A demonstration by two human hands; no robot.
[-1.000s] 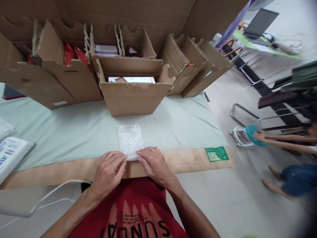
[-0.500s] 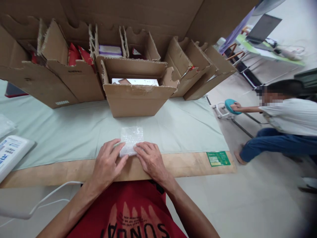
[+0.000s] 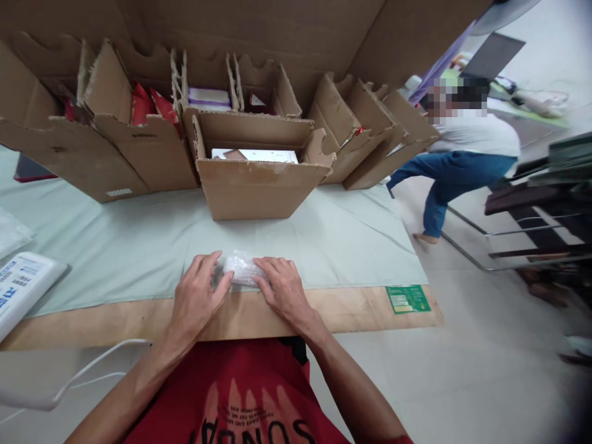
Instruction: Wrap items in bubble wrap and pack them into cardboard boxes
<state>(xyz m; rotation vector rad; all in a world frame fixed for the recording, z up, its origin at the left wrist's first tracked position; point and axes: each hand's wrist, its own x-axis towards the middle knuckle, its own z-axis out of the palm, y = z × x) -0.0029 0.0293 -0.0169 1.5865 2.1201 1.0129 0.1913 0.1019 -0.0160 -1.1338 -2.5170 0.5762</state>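
- shirt (image 3: 259,364): red
- print (image 3: 252,394): row of tan pointed shapes
- small dark text (image 3: 252,415), mostly unreadable
- big black letters (image 3: 277,431), upside down, cut by frame edge
- black patch (image 3: 299,351) at waist, right side
- left grip (image 3: 198,293), right grip (image 3: 284,287): bare; forearms (image 3: 132,379) too

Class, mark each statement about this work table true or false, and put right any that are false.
1. The bubble wrap lies between the left hand and the right hand. True.
2. Red packets show in a cardboard box. True.
3. The left hand is inside that cardboard box. False: it is beside the bubble wrap.
4. The green label lies on the wooden edge. True.
5. The green label is left of both hands. False: it is to their right.
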